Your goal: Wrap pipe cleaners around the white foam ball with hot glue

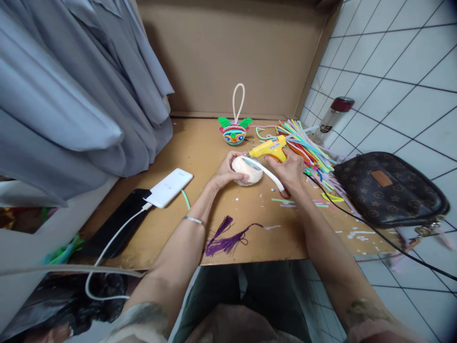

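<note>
The left hand has its fingers curled around the side of a round cream ball, with the thumb on the near side. The fingers are open just as wide as the ball. The ball is near the middle of the brown surface. The right hand has its fingers bent around the handle of a yellow glue gun, closed on it. The gun's tip points left, at the top of the ball, but I cannot tell if it touches. A white strip goes from the top of the ball down to the right, under the right hand. I cannot tell if that hand holds it too. Behind the ball sits a little toy face with green ears and a white loop standing up on top. A big messy pile of colorful fuzzy sticks lies to the right of the toy. A bottle with a dark red lid is just past the pile, near the white tile wall. A brown bag with star shapes is at the right. Two purple tassels lie near the front edge. On the left, a flat white thing with a white cord lies partly on a flat black thing.
</note>
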`<state>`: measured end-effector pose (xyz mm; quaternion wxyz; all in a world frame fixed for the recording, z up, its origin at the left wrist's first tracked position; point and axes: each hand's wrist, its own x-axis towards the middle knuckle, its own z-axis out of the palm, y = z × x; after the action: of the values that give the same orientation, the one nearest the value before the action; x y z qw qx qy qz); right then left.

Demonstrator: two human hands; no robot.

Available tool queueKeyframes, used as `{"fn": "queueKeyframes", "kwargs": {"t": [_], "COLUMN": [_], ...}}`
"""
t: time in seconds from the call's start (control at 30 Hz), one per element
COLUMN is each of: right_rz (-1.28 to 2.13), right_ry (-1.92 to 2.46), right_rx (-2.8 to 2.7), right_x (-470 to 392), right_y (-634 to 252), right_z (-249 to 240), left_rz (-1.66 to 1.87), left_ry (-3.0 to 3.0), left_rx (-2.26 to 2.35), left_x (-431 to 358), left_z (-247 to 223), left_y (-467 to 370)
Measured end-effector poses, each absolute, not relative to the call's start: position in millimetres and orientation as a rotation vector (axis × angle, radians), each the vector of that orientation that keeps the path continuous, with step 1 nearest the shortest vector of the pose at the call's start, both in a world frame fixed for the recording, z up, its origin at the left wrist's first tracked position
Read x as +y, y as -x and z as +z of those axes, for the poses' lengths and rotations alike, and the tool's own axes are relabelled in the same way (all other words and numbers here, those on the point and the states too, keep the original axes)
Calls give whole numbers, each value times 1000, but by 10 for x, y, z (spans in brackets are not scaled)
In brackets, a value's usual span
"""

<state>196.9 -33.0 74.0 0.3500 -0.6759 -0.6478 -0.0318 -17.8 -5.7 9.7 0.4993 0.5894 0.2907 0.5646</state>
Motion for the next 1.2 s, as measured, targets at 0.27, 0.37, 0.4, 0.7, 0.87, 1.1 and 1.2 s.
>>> {"fn": "queueKeyframes", "kwargs": {"t": [0.27, 0.37, 0.4, 0.7, 0.87, 1.1, 1.2], "right_rz": [-107, -104, -102, -112, -148, -106, -105], "right_ry": [1779, 1785, 1787, 1787, 1783, 1787, 1787], "right_rx": [-1688, -1684, -1685, -1661, -1661, -1687, -1693], "right_x": [-347, -354, -352, -329, -336, -321, -332], "right_y": [-1980, -1983, -1986, -1955, -1957, -1994, -1998], "right_z": [773, 797, 796, 710, 727, 776, 801], "left_rz": [1341, 1340, 1341, 1349, 1350, 1353, 1356], "left_ry": [-1420, -1432, -1435, -1433, -1449, -1402, -1389], "left_rx": [683, 674, 674, 681, 663, 684, 692], "left_x": [-69, -73, -74, -47, -46, -64, -65], "left_z": [111, 117, 118, 95, 99, 129, 136], "left_y": [183, 185, 185, 177, 177, 164, 161]}}
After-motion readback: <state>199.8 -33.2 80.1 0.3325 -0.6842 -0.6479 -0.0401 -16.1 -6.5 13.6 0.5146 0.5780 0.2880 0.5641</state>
